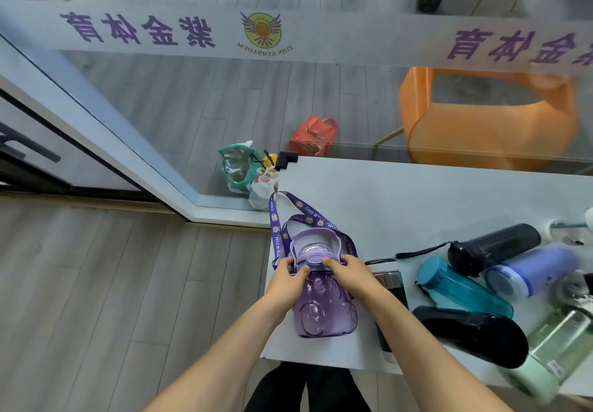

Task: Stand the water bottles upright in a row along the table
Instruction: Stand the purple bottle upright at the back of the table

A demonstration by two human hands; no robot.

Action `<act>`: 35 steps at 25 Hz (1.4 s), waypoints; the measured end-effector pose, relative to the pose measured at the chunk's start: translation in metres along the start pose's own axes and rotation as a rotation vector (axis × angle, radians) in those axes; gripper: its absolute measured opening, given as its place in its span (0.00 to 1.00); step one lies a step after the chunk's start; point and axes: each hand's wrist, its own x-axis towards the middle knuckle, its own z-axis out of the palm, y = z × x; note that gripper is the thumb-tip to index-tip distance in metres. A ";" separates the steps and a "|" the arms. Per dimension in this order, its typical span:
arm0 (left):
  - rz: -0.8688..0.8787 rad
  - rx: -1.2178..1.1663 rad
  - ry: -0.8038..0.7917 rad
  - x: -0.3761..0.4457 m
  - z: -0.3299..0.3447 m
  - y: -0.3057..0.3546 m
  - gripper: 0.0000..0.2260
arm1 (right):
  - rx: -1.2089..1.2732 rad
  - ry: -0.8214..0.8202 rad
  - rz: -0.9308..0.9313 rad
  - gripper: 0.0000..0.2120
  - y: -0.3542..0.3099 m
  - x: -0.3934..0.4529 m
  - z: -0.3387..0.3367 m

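A purple bear-shaped bottle (pixel 324 312) stands upright near the left end of the white table (pixel 417 193). Its purple strap (pixel 279 219) loops over the table's left edge. My left hand (pixel 288 275) and my right hand (pixel 348 273) grip its lid from either side. A dark bottle (pixel 390 280) with a steel band stands right behind my right forearm, partly hidden. To the right, several bottles lie on their sides: a teal one (pixel 462 286), a black one (pixel 494 246), a blue-violet one (pixel 532 270), a black one (pixel 471 334) and a pale green one (pixel 552 357).
A glass partition with purple lettering runs along the table's far side. Behind it stand an orange chair (pixel 487 122), a red bag (pixel 313 137) and a green bag (pixel 237 167). Grey wood floor lies to the left of the table.
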 end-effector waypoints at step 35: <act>0.510 -0.047 0.039 0.048 -0.043 0.096 0.35 | 0.259 0.159 -0.436 0.32 -0.083 0.037 -0.016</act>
